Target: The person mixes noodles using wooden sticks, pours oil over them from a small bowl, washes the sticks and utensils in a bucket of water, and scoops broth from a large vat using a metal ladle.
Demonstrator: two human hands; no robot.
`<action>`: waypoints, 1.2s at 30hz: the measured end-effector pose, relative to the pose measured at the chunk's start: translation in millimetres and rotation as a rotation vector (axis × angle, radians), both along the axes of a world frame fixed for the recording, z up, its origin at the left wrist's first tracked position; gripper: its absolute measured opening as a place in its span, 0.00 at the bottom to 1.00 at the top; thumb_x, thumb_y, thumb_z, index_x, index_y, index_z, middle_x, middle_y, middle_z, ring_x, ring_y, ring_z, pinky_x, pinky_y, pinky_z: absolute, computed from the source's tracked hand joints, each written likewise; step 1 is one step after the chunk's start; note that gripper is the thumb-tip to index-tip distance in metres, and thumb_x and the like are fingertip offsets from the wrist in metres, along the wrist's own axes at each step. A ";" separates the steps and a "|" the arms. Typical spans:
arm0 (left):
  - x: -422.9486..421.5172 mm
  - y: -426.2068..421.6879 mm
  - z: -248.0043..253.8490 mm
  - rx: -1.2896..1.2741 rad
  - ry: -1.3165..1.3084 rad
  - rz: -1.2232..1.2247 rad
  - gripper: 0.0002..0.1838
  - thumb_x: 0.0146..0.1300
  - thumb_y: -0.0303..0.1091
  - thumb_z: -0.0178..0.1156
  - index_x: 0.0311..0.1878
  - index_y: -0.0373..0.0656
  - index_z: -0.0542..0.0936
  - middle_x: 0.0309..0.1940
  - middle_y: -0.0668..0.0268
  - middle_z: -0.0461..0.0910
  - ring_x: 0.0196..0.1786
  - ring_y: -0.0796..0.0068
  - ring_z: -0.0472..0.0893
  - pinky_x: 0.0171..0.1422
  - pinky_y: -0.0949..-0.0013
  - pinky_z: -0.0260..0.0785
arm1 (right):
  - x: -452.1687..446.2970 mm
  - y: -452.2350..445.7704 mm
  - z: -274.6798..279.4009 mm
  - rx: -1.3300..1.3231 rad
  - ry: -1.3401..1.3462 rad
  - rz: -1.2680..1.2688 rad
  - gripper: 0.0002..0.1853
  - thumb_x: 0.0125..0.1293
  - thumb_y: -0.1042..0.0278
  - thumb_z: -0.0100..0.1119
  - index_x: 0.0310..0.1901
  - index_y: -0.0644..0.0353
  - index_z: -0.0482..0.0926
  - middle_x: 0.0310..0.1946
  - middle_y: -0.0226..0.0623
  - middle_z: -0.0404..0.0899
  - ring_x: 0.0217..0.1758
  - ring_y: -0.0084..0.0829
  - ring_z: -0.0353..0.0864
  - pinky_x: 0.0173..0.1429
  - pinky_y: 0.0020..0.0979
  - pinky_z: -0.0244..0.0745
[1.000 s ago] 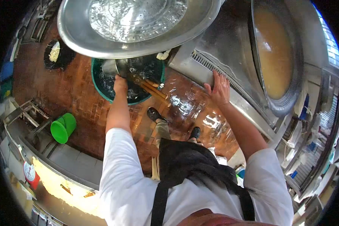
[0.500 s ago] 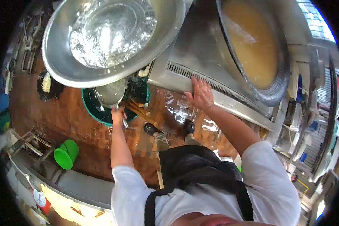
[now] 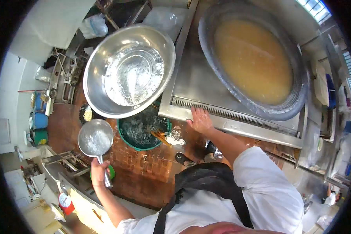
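1. The room is a working kitchen with a brown tiled floor, wet near the person's shoes; a metal counter with a slotted strip along its front edge runs along the right side.

2. A large wok of cloudy, yellow-brown liquid is set into the counter. A wide metal basin with shiny contents is to its left; its support is hidden.

3. A dark green tub is on the floor below the basin, holding liquid and brown stick-like pieces.

4. The left hand has its fingers wrapped around the handle of a ladle. The ladle is out to the left, apart from the tub, bowl facing up. Whether it carries liquid cannot be told.

5. The right hand rests on the counter's front edge at the slotted strip, thumb apart from the fingers, gripping nothing. It appears to serve as a brace.

6. The step in hand is judged to be handling the ladle clear of the tub and basin. Any next move calls for a firm grip, a level bowl and clearance from the basin rim.
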State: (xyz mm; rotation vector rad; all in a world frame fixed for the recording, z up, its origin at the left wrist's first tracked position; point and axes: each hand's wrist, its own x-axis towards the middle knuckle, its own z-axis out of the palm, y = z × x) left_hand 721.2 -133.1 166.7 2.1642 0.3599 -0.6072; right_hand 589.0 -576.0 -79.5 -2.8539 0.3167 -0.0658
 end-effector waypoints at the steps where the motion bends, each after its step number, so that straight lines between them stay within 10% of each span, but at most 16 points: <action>1: 15.8 -10.0 12.3 0.026 -0.027 -0.062 0.10 0.57 0.26 0.60 0.42 0.42 0.72 0.19 0.71 0.71 0.16 0.81 0.70 0.18 0.73 0.64 | -0.4 -1.1 -2.6 0.007 0.005 -0.004 0.37 0.66 0.43 0.56 0.65 0.67 0.67 0.49 0.48 0.76 0.56 0.45 0.74 0.60 0.46 0.69; 6: 117.9 -140.4 52.8 0.155 -0.280 -0.412 0.11 0.57 0.28 0.63 0.41 0.35 0.76 0.20 0.65 0.76 0.18 0.73 0.75 0.22 0.65 0.66 | -3.6 -6.9 -1.7 0.082 0.014 -0.006 0.37 0.66 0.43 0.56 0.65 0.66 0.66 0.50 0.47 0.75 0.57 0.44 0.74 0.62 0.45 0.67; 9: 209.4 -230.3 35.8 0.565 -0.517 -0.648 0.20 0.55 0.32 0.68 0.47 0.27 0.78 0.35 0.44 0.84 0.34 0.54 0.87 0.36 0.57 0.77 | -3.5 -10.8 -0.4 0.093 0.014 0.007 0.37 0.66 0.44 0.56 0.66 0.67 0.66 0.49 0.47 0.75 0.56 0.44 0.73 0.62 0.45 0.66; 12: 268.6 -337.7 38.1 0.848 -0.766 -1.101 0.18 0.62 0.40 0.54 0.37 0.33 0.85 0.39 0.43 0.84 0.46 0.46 0.85 0.53 0.51 0.76 | -5.4 -8.2 2.5 0.084 -0.003 0.007 0.37 0.65 0.44 0.57 0.65 0.68 0.66 0.47 0.47 0.75 0.54 0.43 0.74 0.61 0.46 0.67; 17: 325.2 -419.2 41.3 0.695 -0.998 -0.663 0.18 0.61 0.37 0.52 0.45 0.35 0.84 0.50 0.42 0.81 0.56 0.43 0.81 0.62 0.49 0.72 | -5.0 -4.0 -13.1 0.041 -0.086 -0.001 0.37 0.64 0.43 0.58 0.64 0.67 0.68 0.46 0.46 0.75 0.53 0.43 0.75 0.60 0.47 0.69; 21: 294.4 -363.0 79.3 0.649 -0.973 -0.543 0.19 0.64 0.37 0.49 0.43 0.33 0.84 0.50 0.40 0.81 0.55 0.40 0.80 0.60 0.46 0.73 | -2.2 -1.8 -10.3 0.034 -0.068 -0.025 0.36 0.64 0.43 0.58 0.64 0.65 0.68 0.46 0.46 0.76 0.54 0.44 0.75 0.61 0.47 0.68; 27: 205.7 -108.1 -55.6 0.461 -0.960 -0.378 0.32 0.65 0.41 0.63 0.66 0.28 0.68 0.56 0.38 0.77 0.62 0.39 0.75 0.65 0.54 0.67 | 0.0 0.6 -3.1 0.073 0.015 -0.027 0.35 0.65 0.43 0.57 0.64 0.64 0.69 0.50 0.48 0.75 0.56 0.47 0.74 0.62 0.48 0.67; 30: 95.2 -40.8 -84.7 0.036 -0.485 0.031 0.24 0.69 0.40 0.60 0.61 0.34 0.70 0.26 0.61 0.77 0.16 0.78 0.71 0.17 0.69 0.62 | 2.1 3.5 -8.2 0.061 -0.007 -0.029 0.36 0.65 0.42 0.56 0.64 0.65 0.69 0.52 0.50 0.75 0.57 0.48 0.74 0.63 0.49 0.67; 36: 15.3 49.9 -240.3 -0.055 -0.216 0.295 0.22 0.72 0.44 0.57 0.59 0.37 0.72 0.22 0.68 0.69 0.14 0.82 0.64 0.15 0.72 0.56 | 7.0 10.5 -17.0 -0.137 -0.015 -0.003 0.38 0.67 0.43 0.55 0.68 0.67 0.64 0.50 0.55 0.75 0.55 0.53 0.75 0.63 0.53 0.67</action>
